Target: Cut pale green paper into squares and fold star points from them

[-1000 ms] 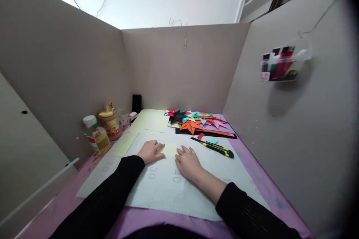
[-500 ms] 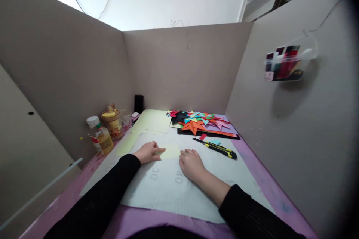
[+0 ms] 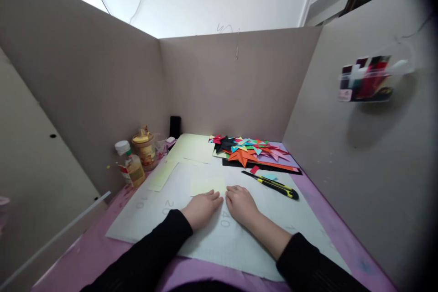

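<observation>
A small pale yellow paper [image 3: 207, 185] lies flat on the white cutting mat [image 3: 273, 219]. My left hand [image 3: 201, 208] rests palm down just below the paper, fingers stretched toward its lower edge. My right hand [image 3: 241, 204] lies beside it, fingers flat at the paper's lower right corner. The two hands almost touch. Neither holds anything.
A yellow and black utility knife [image 3: 273, 184] lies right of the hands. A pile of coloured folded paper shapes [image 3: 253, 153] sits at the back. Larger pale yellow sheets [image 3: 191, 148] lie behind the mat. A bottle [image 3: 130, 166] and a jar [image 3: 145, 148] stand at the left. Cardboard walls enclose the desk.
My left hand has come off the paper's left side and moved down to the right, beside my right hand. The paper now lies uncovered above both hands.
</observation>
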`<action>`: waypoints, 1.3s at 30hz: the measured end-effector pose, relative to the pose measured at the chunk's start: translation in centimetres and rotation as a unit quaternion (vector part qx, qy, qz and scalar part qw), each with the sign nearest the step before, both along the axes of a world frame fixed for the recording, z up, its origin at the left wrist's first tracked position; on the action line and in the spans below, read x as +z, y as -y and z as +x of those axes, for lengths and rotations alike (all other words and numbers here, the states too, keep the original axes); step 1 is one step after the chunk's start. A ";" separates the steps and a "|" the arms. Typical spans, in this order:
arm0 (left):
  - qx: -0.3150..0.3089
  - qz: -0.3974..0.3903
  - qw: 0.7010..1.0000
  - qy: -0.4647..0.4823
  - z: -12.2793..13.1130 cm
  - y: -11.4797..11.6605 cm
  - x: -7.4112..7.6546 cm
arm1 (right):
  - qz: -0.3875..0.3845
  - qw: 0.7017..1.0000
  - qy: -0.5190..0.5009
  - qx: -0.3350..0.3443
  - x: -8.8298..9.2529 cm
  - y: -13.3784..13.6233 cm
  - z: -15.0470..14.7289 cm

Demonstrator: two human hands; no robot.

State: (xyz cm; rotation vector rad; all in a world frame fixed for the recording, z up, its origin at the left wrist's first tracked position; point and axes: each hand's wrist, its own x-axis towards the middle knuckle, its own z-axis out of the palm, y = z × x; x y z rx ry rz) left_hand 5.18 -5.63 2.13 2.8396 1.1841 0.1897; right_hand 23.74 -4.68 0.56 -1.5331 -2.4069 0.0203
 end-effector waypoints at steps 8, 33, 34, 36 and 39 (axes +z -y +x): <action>0.087 0.005 0.995 -0.057 -0.4 1.9 0.8 | -0.011 1.000 -0.002 -0.005 0.0 0.1 0.1; 0.191 -0.017 0.975 -0.111 -2.6 3.6 2.5 | -0.102 0.993 0.015 0.061 0.0 0.9 -1.9; 0.188 -0.015 0.976 -0.111 -2.6 3.5 2.6 | -0.101 0.993 0.024 0.048 0.3 0.9 -1.0; 0.183 -0.013 0.977 -0.106 -2.7 3.0 2.8 | -0.102 0.994 0.034 0.034 1.1 0.6 0.3; 0.197 -0.013 0.977 -0.078 -3.1 1.3 3.2 | -0.131 0.991 -0.018 0.029 1.9 -1.1 1.4</action>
